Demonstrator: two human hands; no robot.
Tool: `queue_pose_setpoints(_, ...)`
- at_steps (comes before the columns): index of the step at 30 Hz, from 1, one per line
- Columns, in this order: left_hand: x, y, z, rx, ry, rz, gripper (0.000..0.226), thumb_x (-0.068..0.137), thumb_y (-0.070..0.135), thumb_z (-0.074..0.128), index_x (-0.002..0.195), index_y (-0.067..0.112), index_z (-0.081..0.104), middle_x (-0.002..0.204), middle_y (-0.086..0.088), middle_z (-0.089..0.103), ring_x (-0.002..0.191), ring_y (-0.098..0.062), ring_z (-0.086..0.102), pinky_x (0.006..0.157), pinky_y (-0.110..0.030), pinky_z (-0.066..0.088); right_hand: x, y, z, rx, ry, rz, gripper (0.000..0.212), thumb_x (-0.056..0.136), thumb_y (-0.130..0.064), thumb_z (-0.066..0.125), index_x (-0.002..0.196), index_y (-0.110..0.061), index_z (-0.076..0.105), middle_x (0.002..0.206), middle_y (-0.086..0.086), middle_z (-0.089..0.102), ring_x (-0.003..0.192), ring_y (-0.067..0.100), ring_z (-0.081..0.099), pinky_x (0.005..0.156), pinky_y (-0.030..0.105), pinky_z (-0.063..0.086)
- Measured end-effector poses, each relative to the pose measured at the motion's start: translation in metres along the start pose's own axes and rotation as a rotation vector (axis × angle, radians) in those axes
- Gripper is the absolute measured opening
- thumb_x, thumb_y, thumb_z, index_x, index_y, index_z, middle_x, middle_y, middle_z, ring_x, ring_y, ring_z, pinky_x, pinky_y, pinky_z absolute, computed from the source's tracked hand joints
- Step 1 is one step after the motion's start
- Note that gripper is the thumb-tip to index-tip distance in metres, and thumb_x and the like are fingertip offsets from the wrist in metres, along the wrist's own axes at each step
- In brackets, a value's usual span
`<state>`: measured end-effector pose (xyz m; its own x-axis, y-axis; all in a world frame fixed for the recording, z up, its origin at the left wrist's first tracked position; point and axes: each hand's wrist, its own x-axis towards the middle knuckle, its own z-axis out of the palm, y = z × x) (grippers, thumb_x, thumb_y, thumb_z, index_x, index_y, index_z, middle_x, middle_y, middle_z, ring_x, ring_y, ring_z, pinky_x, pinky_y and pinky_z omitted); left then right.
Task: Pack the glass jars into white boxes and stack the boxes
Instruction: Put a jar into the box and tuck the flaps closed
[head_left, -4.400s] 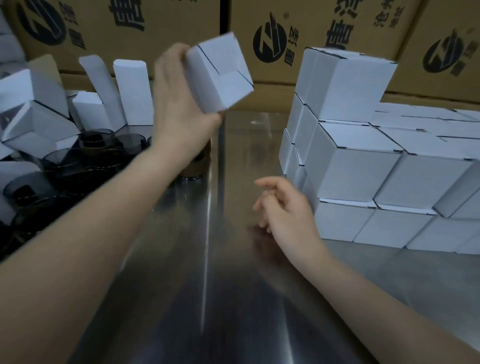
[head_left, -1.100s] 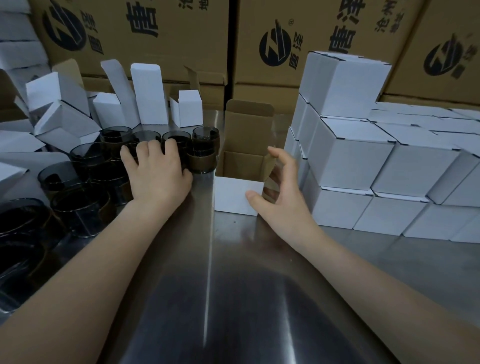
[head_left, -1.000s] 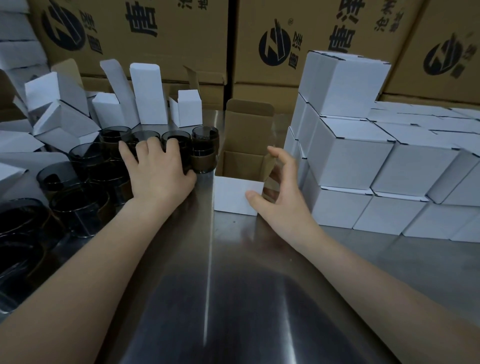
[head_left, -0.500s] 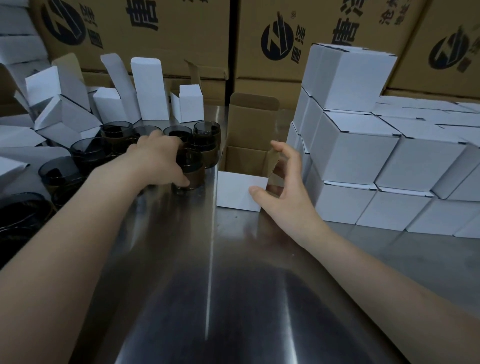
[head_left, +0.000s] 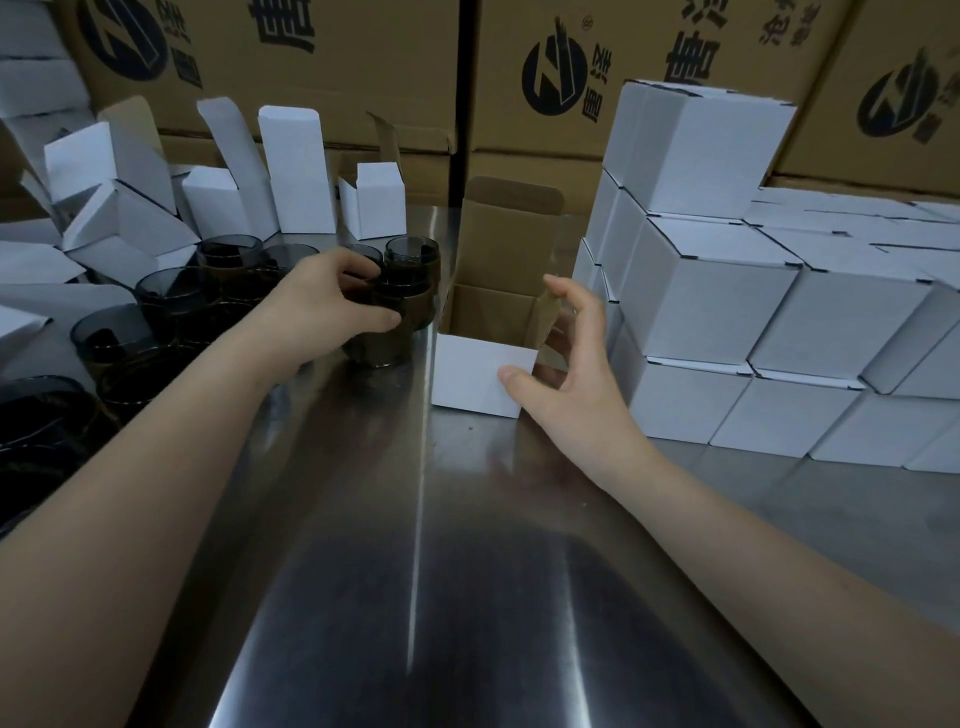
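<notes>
An open white box (head_left: 480, 371) stands on the steel table with its brown lid flap upright. My right hand (head_left: 563, 374) holds this box by its near right corner, thumb on the front wall and fingers at the side flap. Just left of the box, my left hand (head_left: 332, 301) grips a dark glass jar (head_left: 387, 338) from above, close to the table. More dark glass jars (head_left: 171, 301) crowd the left side. A stack of closed white boxes (head_left: 727, 312) rises to the right.
Empty white boxes (head_left: 296, 171) with raised flaps stand behind the jars, and loose ones lie at far left. Large brown printed cartons (head_left: 571, 78) wall off the back. The steel table (head_left: 415, 597) stretches toward me.
My left hand has taken a jar out of the cluster and brought it right, toward the open box. My right hand keeps its hold on the box, which earlier my left hand carried in.
</notes>
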<state>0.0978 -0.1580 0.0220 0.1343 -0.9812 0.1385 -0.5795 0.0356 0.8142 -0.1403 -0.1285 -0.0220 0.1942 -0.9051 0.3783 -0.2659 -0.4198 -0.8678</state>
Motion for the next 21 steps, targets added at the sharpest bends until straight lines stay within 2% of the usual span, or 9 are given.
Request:
queue_pose_setpoints(4,0.000,0.007,-0.010,-0.343,0.062,-0.075,0.043,0.082,0.018,0.077,0.118,0.023,0.054,0.113,-0.003,0.060,0.102,-0.022,0.063,0.078,-0.032,0.058,0.001,0.000,0.000,-0.013,0.001,0.002,0.075,0.085,-0.017,0.071,0.136,-0.047,0.025,0.139,-0.028,0.028,0.135,0.004,0.034,0.112,0.038,0.039)
queue_pose_setpoints(7,-0.007,0.017,-0.022,-0.591,0.034,-0.076,0.034,0.085,0.015,0.072,0.113,0.026,0.056,0.117,-0.006,0.057,0.104,-0.025,0.062,0.061,-0.027,0.059,0.000,-0.001,0.001,-0.021,-0.003,0.007,0.075,0.085,-0.017,0.071,0.136,-0.047,0.025,0.140,-0.028,0.029,0.134,0.003,0.035,0.112,0.038,0.039)
queue_pose_setpoints(12,-0.021,0.035,-0.031,-0.902,-0.045,0.057,0.023,0.087,0.012,0.061,0.106,0.024,0.060,0.131,-0.012,0.053,0.120,-0.032,0.056,0.077,-0.049,0.059,-0.002,-0.005,0.002,-0.046,-0.044,-0.015,0.074,0.085,-0.020,0.071,0.137,-0.046,0.025,0.148,-0.016,0.032,0.136,0.010,0.037,0.111,0.045,0.039)
queue_pose_setpoints(15,-0.030,0.047,-0.029,-0.951,-0.129,0.146,0.028,0.082,0.017,0.058,0.109,0.023,0.058,0.131,-0.013,0.055,0.121,-0.032,0.057,0.081,-0.045,0.058,-0.004,-0.006,0.002,-0.053,-0.067,-0.031,0.073,0.084,-0.021,0.070,0.136,-0.046,0.025,0.146,-0.014,0.035,0.135,0.010,0.038,0.111,0.045,0.039)
queue_pose_setpoints(19,-0.035,0.058,-0.021,-0.926,-0.216,0.255,0.036,0.081,0.018,0.058,0.117,0.019,0.054,0.114,-0.005,0.063,0.103,-0.020,0.065,0.077,-0.037,0.057,-0.005,-0.008,0.001,-0.047,-0.069,-0.026,0.073,0.081,-0.027,0.068,0.134,-0.049,0.024,0.138,-0.025,0.036,0.129,0.001,0.040,0.108,0.031,0.040)
queue_pose_setpoints(21,-0.035,0.064,-0.015,-0.895,-0.242,0.288,0.036,0.081,0.016,0.060,0.116,0.018,0.054,0.109,-0.004,0.065,0.097,-0.017,0.067,0.074,-0.035,0.057,-0.006,-0.008,0.000,-0.034,-0.069,-0.016,0.071,0.078,-0.030,0.065,0.133,-0.050,0.024,0.142,-0.021,0.035,0.132,0.005,0.039,0.110,0.036,0.041)
